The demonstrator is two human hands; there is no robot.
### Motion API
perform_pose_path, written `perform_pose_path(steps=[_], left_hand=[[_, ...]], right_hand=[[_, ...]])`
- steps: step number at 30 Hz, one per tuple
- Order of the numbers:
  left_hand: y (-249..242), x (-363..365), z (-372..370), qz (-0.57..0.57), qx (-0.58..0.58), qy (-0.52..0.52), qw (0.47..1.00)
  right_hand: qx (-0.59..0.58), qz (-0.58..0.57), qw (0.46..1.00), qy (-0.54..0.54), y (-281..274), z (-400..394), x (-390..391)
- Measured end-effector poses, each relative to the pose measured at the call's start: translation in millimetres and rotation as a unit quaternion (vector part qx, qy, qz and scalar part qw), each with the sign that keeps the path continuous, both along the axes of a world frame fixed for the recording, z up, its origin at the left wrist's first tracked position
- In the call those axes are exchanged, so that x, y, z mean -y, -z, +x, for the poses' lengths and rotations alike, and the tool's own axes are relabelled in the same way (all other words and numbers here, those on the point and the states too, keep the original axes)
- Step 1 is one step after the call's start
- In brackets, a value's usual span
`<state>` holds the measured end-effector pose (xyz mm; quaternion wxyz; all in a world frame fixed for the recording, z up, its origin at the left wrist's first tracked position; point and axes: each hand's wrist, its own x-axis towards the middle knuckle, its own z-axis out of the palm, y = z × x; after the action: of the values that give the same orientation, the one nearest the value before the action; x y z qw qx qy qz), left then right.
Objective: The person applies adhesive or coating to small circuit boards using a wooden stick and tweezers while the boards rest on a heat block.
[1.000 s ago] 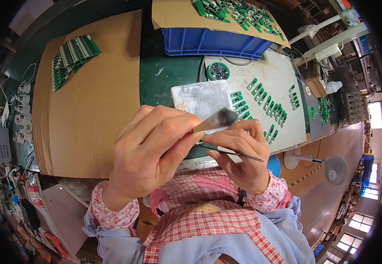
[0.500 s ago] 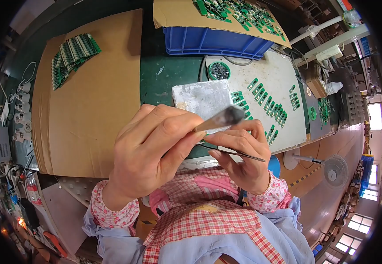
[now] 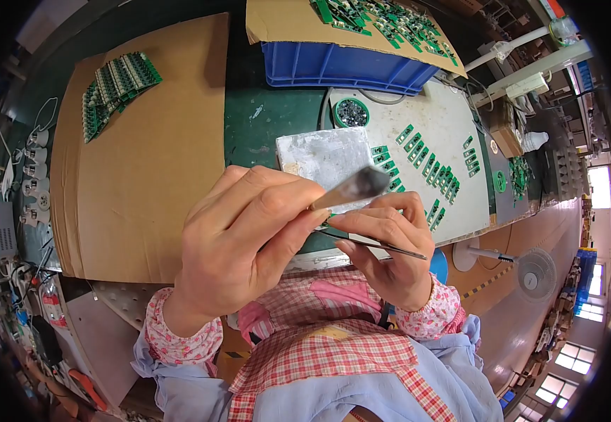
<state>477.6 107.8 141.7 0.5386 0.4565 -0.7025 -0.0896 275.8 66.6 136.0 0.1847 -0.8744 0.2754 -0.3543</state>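
Observation:
My left hand point(image 3: 242, 243) is closed, thumb and forefinger pinched around a pale rod with a dark, blurred end point(image 3: 351, 188) that points up to the right. At those fingertips a small greenish bit shows, too little of it to name. Close beside it on the right, my right hand point(image 3: 390, 243) is closed on dark, thin tweezers point(image 3: 397, 248), whose other end reaches toward my left fingertips. Beyond both hands lies a whitish square block point(image 3: 323, 155), partly covered by the rod and fingers.
Several small green circuit boards point(image 3: 430, 167) lie in rows on the white board point(image 3: 390, 116). A round green dish point(image 3: 351, 112) of small dark parts is behind. Cardboard point(image 3: 150, 197) with stacked boards point(image 3: 119, 88) covers the left. A blue crate point(image 3: 340, 67) stands at the back.
Both hands keep nearly the same place and grip. The tweezers and the rod's dark end have shifted very slightly.

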Motion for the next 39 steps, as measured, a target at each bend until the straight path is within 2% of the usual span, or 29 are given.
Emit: perform_pose_path(steps=[39], left_hand=[[-1.2,-1.4,0.3,0.021,0.001,-0.003,1.0]], right_hand=[[-0.016,-0.014,1.0,-0.018,-9.8,-5.5,1.7]])
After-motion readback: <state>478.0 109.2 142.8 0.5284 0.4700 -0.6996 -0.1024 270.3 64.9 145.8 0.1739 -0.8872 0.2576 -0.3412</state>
